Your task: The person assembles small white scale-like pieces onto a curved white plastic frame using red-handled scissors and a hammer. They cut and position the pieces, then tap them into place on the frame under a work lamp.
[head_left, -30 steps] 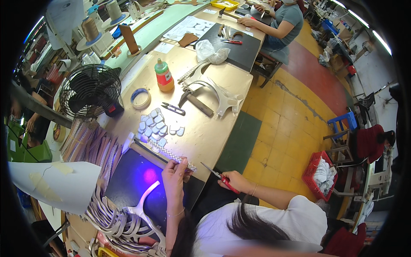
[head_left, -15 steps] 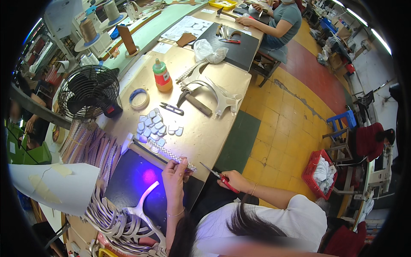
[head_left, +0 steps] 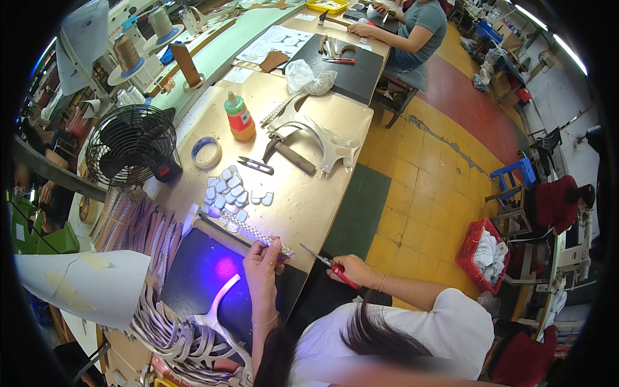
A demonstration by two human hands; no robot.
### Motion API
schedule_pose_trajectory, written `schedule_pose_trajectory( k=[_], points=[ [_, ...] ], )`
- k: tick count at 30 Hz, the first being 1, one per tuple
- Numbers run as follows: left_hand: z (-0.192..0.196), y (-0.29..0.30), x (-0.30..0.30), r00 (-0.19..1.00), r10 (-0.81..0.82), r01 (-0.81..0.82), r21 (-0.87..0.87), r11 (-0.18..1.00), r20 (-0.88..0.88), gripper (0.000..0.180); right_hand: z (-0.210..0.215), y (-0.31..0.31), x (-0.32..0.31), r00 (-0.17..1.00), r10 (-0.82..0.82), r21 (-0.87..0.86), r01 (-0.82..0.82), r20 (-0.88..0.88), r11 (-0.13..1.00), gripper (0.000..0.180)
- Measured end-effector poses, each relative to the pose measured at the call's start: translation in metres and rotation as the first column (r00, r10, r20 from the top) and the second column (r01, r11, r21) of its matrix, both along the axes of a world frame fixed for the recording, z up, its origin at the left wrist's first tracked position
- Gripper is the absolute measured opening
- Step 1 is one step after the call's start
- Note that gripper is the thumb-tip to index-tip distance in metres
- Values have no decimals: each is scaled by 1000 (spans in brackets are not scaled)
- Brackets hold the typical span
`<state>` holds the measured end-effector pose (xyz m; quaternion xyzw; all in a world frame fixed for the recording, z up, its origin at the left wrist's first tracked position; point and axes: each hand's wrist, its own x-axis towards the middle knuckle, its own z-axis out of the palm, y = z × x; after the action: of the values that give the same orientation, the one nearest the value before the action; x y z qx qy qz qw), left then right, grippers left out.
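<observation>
My left hand pinches a white-and-grey braided strap near its end. The strap runs away from me to the left, over the table. To the right, my right hand is closed around the red handles of scissors. Their pointed blade aims toward the strap's end, with a gap between. Just beyond the strap lies a cluster of small pale rounded pieces. A wooden handle rests beside the strap, partly hidden by my left hand. Under it, a black mat carries a violet spot of light.
Beyond are thread snips, a tape roll, a glue bottle, a hammer and pale curved straps. A fan stands left; more curved pieces hang near my left arm. A co-worker sits farther along.
The view has shifted slightly, so the table and room sit a little farther left. Both hands keep nearly the same hold and place.
</observation>
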<state>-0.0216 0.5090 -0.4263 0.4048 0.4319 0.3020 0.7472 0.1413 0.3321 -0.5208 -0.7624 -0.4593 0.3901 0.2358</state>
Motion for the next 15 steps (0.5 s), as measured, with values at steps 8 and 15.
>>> schedule_pose_trajectory(
  k=[8, 15],
  points=[
    [2, 2, 0, 999, -29, 28, -23, 999, -32, 19, 1, 0, 0, 1000, 4, 0, -4, -7, 1000, 37],
    [4, 2, 2, 999, -37, 36, -29, 999, -34, 19, 2, 0, 2, 1000, 4, 2, -4, -21, 1000, 37]
  ],
)
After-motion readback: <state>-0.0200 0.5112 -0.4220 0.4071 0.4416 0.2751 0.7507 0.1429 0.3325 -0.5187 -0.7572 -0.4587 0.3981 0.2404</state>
